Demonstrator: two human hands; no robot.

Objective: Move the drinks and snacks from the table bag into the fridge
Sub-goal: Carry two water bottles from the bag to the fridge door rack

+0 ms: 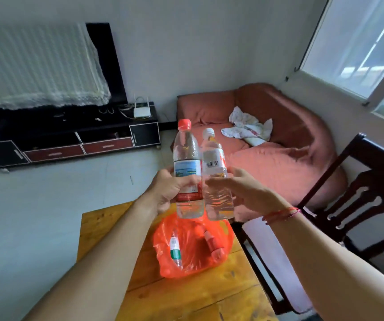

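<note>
- Bag (167, 272) contents blur behind orange plastic.
- Bottle labels (187, 170) too blurred to read.
- Worktop (186, 297) runs off the bottom edge.
- Chair (383, 150) cut by right edge.

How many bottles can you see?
4: red-capped bottle in the left hand, white-capped bottle in the right hand, green-label bottle and red-label bottle in the orange bag. More may hide there.
</note>
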